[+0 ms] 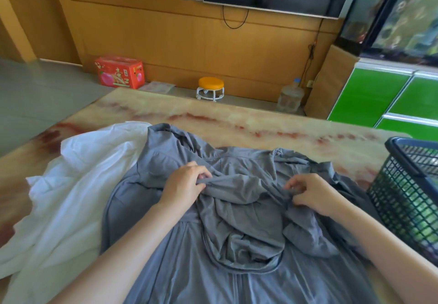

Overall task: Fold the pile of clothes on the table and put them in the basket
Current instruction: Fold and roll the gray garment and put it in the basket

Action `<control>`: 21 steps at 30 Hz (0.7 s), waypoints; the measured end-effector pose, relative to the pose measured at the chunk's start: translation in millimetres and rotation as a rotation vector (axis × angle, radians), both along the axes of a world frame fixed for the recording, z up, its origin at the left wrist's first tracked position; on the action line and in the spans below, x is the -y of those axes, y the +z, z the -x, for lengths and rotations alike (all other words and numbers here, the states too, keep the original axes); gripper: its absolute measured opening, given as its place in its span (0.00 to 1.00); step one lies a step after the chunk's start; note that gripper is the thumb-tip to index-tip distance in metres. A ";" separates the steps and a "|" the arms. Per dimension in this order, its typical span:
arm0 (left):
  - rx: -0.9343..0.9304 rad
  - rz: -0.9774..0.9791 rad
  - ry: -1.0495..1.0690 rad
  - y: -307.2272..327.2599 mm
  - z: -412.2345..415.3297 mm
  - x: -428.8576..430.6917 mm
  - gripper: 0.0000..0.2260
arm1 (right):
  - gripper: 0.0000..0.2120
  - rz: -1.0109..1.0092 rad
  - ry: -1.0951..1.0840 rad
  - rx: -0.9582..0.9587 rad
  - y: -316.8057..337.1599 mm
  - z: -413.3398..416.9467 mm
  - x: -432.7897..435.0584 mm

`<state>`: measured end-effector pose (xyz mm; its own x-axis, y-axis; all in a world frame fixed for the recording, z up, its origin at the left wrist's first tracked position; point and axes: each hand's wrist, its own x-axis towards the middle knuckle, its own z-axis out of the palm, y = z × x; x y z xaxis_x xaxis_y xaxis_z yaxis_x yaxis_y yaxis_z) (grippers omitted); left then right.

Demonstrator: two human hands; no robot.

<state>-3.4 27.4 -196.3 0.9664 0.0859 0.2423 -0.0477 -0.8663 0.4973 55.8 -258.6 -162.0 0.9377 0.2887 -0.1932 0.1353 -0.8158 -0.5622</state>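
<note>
Now, the table (pixel 260 123) is the biggest thing, shiny with pink and cream swirls, and our clothes lie on the near part of it. Right in front of us is the grey top (pixel 166 256). It is spread out with its long way running from us toward the far edge (which end is the neck is hard to tell, as the middle is all bunched up). The white shirt (pixel 71 185) peeks out from under its left side, crumpled. The dark blue basket (pixel 407 199) stands at the right edge of the table, just beside the grey top. It is nearer to our right hand than to our left.

Our left hand (pixel 182 185) and our right hand (pixel 310 194) sit in the middle of the grey top, a little apart. A bunched strip of cloth runs sideways between them. The fingers (pixel 200 172) of each hand are curled in tight and pinch that strip. We think the next job is to pull the bunch out sideways, each hand going its own way, so the top lies flat. We see nothing folded yet.
</note>
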 end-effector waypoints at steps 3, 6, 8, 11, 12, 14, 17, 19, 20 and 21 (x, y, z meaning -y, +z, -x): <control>0.184 0.013 0.022 6.1 -0.1 -3.5 0.10 | 0.19 -0.148 -0.090 0.474 16.3 -7.2 1.1; 0.176 0.020 -0.058 6.7 5.4 -10.2 0.14 | 0.16 0.028 0.058 0.857 16.7 0.3 5.2; -0.026 -0.040 -0.174 1.1 13.7 -12.5 0.13 | 0.20 0.332 0.227 0.674 5.3 8.7 9.8; -0.137 0.088 -0.175 0.7 22.3 -13.4 0.09 | 0.20 0.555 0.295 0.178 -10.1 21.4 22.7; -0.094 0.135 -0.136 3.7 21.9 -13.7 0.10 | 0.18 0.503 0.284 0.163 -7.5 20.9 25.8; 0.023 0.075 -0.059 8.3 12.5 -16.4 0.12 | 0.12 0.258 0.193 0.251 2.5 14.1 26.2; 0.041 -0.100 -0.068 8.6 -14.5 -23.3 0.15 | 0.08 0.003 0.059 0.276 4.7 -12.2 13.8; -0.072 -0.214 -0.099 6.2 -32.3 -25.0 0.17 | 0.16 0.049 0.105 0.169 -3.1 -26.2 2.2; -0.133 -0.265 -0.105 5.4 -39.5 -25.6 0.18 | 0.17 0.113 0.135 0.119 -10.0 -32.5 -1.9; -0.168 -0.307 -0.100 5.2 -45.4 -26.6 0.18 | 0.15 0.199 0.166 0.095 -15.6 -35.1 -6.0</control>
